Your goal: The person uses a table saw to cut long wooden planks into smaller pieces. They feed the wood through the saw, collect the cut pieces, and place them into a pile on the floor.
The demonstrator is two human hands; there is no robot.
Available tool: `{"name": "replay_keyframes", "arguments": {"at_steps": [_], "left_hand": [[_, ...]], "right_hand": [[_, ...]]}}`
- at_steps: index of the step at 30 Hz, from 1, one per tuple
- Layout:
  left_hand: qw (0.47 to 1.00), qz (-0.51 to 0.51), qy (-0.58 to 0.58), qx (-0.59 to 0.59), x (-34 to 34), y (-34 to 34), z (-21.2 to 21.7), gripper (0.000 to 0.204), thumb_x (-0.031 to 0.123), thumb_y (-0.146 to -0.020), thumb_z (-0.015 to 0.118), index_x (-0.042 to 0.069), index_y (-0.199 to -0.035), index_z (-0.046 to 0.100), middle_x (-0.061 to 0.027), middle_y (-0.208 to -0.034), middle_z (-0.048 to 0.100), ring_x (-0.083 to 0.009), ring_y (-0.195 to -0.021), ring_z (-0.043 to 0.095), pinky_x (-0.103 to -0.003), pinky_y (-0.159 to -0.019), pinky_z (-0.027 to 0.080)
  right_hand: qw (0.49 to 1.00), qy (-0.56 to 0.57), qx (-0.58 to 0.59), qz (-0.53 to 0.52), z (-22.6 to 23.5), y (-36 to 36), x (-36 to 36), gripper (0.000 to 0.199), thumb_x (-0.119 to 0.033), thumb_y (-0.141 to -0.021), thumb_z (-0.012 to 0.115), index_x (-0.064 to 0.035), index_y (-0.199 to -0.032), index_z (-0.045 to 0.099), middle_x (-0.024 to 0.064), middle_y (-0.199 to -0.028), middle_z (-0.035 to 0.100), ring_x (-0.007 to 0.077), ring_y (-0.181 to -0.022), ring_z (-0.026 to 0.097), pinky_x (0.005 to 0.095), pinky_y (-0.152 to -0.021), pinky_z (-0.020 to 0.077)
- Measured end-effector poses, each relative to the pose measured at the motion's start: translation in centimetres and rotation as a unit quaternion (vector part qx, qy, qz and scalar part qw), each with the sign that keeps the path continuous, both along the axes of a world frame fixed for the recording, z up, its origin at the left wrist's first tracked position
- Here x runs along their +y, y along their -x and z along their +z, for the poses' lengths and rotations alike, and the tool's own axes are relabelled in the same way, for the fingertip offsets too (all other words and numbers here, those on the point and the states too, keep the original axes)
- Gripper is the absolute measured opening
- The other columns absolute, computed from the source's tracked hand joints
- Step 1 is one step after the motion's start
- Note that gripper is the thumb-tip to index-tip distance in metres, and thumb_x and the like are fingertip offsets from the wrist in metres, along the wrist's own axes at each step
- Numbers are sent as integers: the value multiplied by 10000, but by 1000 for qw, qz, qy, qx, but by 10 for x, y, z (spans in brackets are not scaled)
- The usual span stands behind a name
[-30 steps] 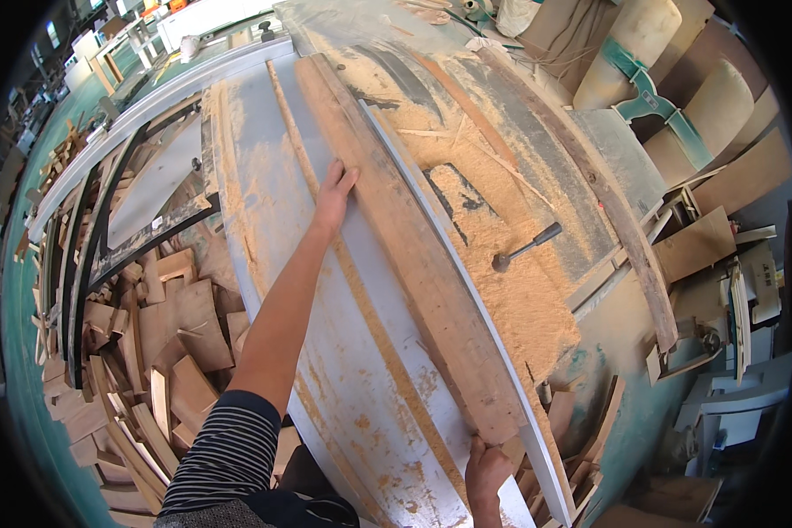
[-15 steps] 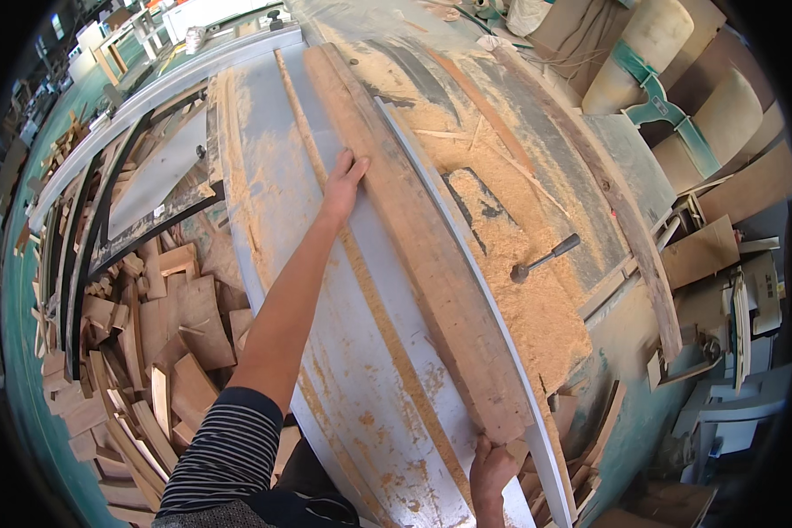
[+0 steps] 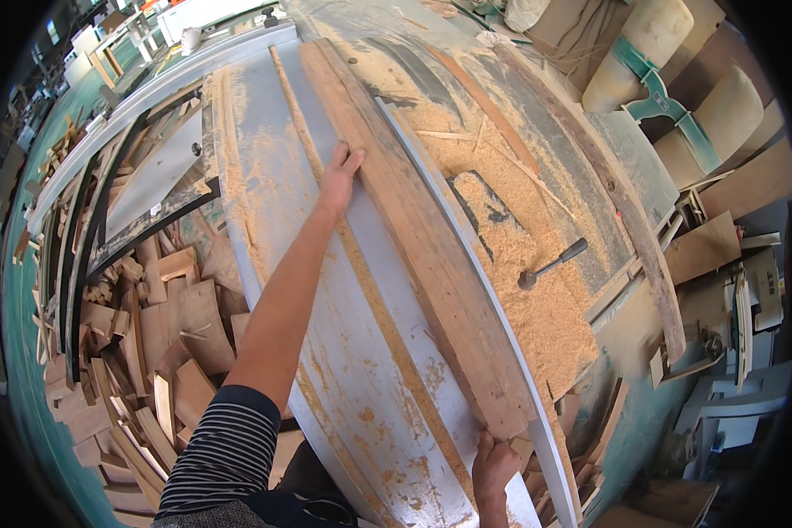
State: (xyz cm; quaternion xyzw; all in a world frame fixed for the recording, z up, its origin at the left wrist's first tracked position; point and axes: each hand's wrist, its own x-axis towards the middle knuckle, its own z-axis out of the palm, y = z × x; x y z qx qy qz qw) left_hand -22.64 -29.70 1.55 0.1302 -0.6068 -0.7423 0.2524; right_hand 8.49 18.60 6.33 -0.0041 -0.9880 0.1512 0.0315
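Note:
A long, thick wooden plank [image 3: 422, 255] lies lengthwise on a grey metal saw table [image 3: 361, 352] streaked with sawdust. My left hand [image 3: 338, 180] is partway along it, thumb and fingers pressed against its left edge, the forearm reaching across the table. At the plank's near end, my right hand [image 3: 495, 466] is closed against the end face; part of its grip is hidden beneath the wood. A narrow metal edge [image 3: 502, 326] runs along the plank's right side. The saw blade cannot be made out.
Sawdust [image 3: 546, 326] is heaped right of the plank, around a black-handled lever [image 3: 553, 264]. A rough wood strip [image 3: 620, 202] lies farther right. Many offcuts [image 3: 194, 317] are piled below the black side frame [image 3: 154, 224] at left. Green-and-cream ducts [image 3: 656, 97] stand at far right.
The view has shifted slightly. The plank and both hands keep nearly the same places on the table, and the plank's grain looks sharper than before.

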Motion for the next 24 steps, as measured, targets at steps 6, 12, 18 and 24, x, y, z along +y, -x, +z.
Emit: {"name": "replay_keyframes", "arguments": {"at_steps": [6,12,18,24], "left_hand": [[1000,1,-13,2,-17,7,-5,328,234,-994,619,21,-1241,583,-20,-1246,531,-153,-1211,460,-288,-1095,315],[1000,-3,-24,5,-20,14,1,375,238,-995,619,3,-1283,577,-26,-1274,534,-160,-1231,462,-295,-1097,314],[999,-16,-25,16,-41,24,-12,406,238,-988,629,-19,-1297,572,-41,-1278,539,-170,-1238,465,-298,-1102,309],[999,-13,-52,5,-51,31,-14,401,254,-994,620,-2,-1300,584,-39,-1267,575,-168,-1225,483,-303,-1099,316]], "right_hand": [[1000,-11,-14,4,7,9,-16,456,-334,-931,686,15,-636,683,227,-553,595,406,-482,612,484,-474,473],[1000,-4,-23,-11,9,16,-28,426,-297,-929,680,24,-650,675,224,-580,615,412,-514,625,492,-506,485],[1000,4,-15,-16,9,23,-38,417,-318,-892,724,24,-658,677,225,-569,612,400,-504,631,466,-497,499],[1000,15,9,-7,9,29,-47,421,-369,-860,768,-7,-661,688,190,-544,617,369,-468,626,442,-482,501]]}}
